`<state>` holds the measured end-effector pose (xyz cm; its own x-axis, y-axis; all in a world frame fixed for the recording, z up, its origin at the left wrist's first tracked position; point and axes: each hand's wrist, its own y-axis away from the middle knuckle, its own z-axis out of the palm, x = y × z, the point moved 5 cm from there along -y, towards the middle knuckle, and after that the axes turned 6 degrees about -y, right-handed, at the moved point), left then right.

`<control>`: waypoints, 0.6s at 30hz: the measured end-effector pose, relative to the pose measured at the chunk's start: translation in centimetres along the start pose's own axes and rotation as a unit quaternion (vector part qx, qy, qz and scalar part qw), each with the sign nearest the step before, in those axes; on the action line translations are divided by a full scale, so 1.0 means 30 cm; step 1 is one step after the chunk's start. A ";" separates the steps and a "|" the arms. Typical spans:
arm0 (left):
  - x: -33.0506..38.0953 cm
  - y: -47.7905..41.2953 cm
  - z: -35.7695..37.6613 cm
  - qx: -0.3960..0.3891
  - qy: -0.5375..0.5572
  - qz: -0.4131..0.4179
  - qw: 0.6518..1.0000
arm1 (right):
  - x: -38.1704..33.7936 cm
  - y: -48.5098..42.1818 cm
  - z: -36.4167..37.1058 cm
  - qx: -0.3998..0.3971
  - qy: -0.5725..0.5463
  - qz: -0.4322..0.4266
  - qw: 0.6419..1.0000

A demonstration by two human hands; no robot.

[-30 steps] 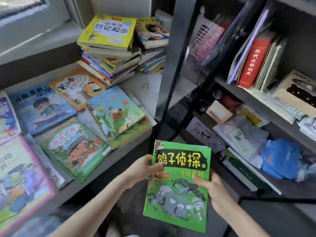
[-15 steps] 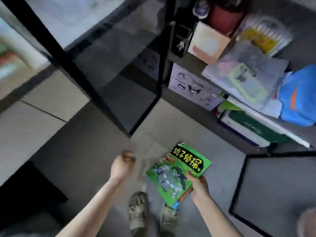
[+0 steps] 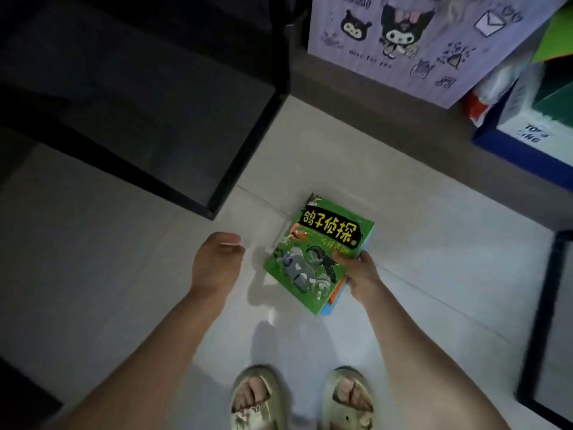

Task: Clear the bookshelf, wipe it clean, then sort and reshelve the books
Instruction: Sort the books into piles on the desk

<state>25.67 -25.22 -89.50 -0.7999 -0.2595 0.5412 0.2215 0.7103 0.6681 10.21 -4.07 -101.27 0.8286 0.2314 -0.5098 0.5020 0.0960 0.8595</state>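
Right grip (image 3: 361, 276): clamped on the green book (image 3: 316, 259). The thumb lies on the front cover near the book's right long edge. The other fingers go underneath and are hidden.

Book relative to right grip: it extends left of and forward from the grip, cover up and tilted. The title end points away from the person. Most of the cover is clear of the grip.

Just below the grip, blue and orange edges (image 3: 336, 297) show under the green cover and are held in the same clamp. How many items they belong to is not readable.

Left grip (image 3: 217, 262): fingers loosely curled and holding nothing. It is left of the book and apart from it, with a strip of floor (image 3: 434, 243) between them.

Book relative to floor: pale tiles lie beneath both grips, and a shadow falls on the tile between the left grip and the book. Whether the book touches the floor cannot be told.

Surroundings, referenced to the right grip:
- Beyond and left: black shelf frame (image 3: 248, 144).
- Beyond: lilac bag (image 3: 403, 72) printed with cartoon figures.
- Beyond and right: blue-and-white box (image 3: 527, 131).
- Right: second black frame (image 3: 539, 321).
- Nearer the person: two sandalled feet (image 3: 257, 398).
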 end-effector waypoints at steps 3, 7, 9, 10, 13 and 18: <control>-0.024 -0.036 -0.002 0.000 -0.021 0.002 1.000 | 0.001 -0.048 -0.013 0.025 0.100 0.011 0.995; -0.003 0.012 -0.036 0.002 -0.045 0.008 0.999 | -0.070 0.030 -0.052 0.046 0.206 -0.032 0.977; 0.030 0.072 -0.066 0.005 -0.061 0.012 0.998 | -0.116 0.099 -0.073 0.053 0.224 -0.053 0.972; 0.051 0.116 -0.084 0.006 -0.065 0.013 0.998 | -0.145 0.153 -0.073 0.051 0.228 -0.063 0.970; 0.120 0.264 -0.153 0.012 -0.096 0.018 0.995 | -0.233 0.334 -0.051 0.010 0.259 -0.075 0.963; 0.311 0.612 -0.394 0.009 -0.120 0.021 0.993 | -0.442 0.849 0.042 -0.113 0.267 -0.099 0.952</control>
<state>28.88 -22.34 -66.15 -0.9001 -0.0674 0.4305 0.2500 0.7293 0.6369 12.32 -5.92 -72.65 0.4492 0.6407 -0.6227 0.5193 0.3799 0.7655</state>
